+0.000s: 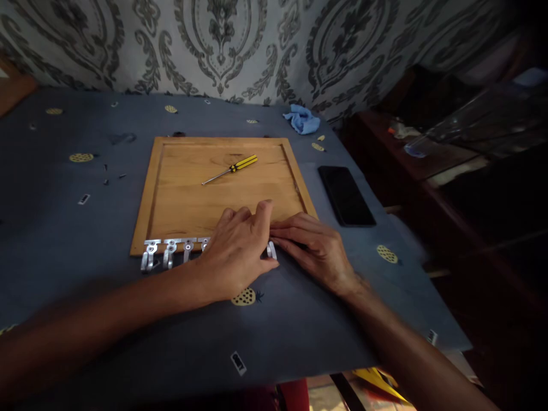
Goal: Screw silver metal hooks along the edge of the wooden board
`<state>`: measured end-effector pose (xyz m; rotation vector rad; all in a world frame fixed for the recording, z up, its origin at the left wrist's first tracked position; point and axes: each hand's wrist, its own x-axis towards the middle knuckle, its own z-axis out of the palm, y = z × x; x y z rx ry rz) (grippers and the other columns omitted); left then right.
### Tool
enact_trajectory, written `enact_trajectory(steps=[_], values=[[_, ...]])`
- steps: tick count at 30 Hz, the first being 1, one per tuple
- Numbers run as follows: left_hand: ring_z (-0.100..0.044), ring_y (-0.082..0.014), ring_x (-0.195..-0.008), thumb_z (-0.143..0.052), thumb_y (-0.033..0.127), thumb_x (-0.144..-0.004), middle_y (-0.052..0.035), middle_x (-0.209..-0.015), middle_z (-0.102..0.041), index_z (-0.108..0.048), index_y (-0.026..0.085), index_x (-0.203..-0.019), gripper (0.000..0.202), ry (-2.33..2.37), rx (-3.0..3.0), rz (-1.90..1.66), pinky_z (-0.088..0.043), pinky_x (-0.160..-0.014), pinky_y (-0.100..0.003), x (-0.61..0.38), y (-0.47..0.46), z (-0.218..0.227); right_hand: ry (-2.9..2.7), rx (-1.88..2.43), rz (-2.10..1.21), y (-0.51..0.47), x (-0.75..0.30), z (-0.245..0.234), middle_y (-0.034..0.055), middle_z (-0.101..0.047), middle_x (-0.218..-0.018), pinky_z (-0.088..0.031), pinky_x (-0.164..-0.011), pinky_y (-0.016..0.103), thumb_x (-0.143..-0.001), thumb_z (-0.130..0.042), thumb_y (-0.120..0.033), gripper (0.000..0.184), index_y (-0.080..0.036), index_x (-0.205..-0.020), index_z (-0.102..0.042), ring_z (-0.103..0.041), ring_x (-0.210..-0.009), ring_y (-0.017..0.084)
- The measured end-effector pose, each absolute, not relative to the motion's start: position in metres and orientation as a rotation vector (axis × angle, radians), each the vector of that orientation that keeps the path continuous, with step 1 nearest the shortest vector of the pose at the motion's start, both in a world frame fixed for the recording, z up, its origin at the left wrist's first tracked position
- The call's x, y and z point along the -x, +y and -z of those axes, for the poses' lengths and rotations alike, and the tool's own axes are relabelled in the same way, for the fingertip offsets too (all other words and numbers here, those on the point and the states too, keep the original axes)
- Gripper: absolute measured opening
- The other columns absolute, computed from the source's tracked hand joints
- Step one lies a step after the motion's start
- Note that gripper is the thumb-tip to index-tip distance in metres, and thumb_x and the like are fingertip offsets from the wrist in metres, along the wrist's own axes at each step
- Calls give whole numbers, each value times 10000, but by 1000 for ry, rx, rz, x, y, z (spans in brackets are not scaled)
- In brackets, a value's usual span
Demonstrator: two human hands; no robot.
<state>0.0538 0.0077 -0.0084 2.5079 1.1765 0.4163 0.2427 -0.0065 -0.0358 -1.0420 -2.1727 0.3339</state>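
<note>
A wooden board (188,194) lies on a blue-grey tablecloth. Along its near edge runs a metal hook rail (169,251) with several silver hooks. My left hand (237,251) lies over the right part of the rail, fingers curled down on it and the thumb by the end hook (271,249). My right hand (314,245) rests beside it at the board's near right corner, fingers pressed together against the rail's end. A yellow-and-black screwdriver (233,168) lies loose on the board, further away from me than both hands.
A black phone (346,195) lies face up right of the board. A crumpled blue cloth (302,120) sits at the back near the patterned wall. Small dark screws (106,181) lie left of the board. The table edge (299,374) is near me; dark furniture stands at right.
</note>
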Motion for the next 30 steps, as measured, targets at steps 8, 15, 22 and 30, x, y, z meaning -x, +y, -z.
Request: enact_trajectory(steps=[8, 15, 22, 30], values=[[-605, -289, -1022, -806, 317, -718, -88, -1056, -674, -305, 144, -1278, 772, 1171, -2508, -407, -407, -885, -404, -54, 9, 9, -2167, 1032, -326, -6, -241, 35, 48, -741, -879, -554, -720, 325, -898, -626, -185, 175, -241, -1018, -741, -667, -821, 178], [-611, -284, -1011, -797, 310, -720, -73, -1036, -675, -309, 165, -1275, 753, 1174, -2497, -423, -409, -885, -401, -54, 9, 9, -2167, 1042, -331, -6, -241, 36, 49, -743, -896, -558, -731, 331, -902, -621, -190, 199, -249, -1055, -734, -670, -834, 179], [-613, -284, -1002, -805, 306, -713, -67, -1039, -673, -308, 175, -1269, 757, 1174, -2484, -415, -414, -877, -405, -53, 8, 10, -2172, 1073, -352, -7, -243, 33, 52, -745, -919, -571, -740, 349, -915, -605, -224, 213, -262, -1085, -729, -680, -846, 187], [-608, -291, -1020, -807, 297, -715, -78, -1055, -673, -311, 169, -1272, 756, 1171, -2476, -393, -412, -884, -409, -54, 8, 7, -2164, 1084, -364, -8, -247, 32, 55, -747, -913, -566, -758, 352, -901, -629, -205, 153, -236, -1009, -732, -681, -859, 186]])
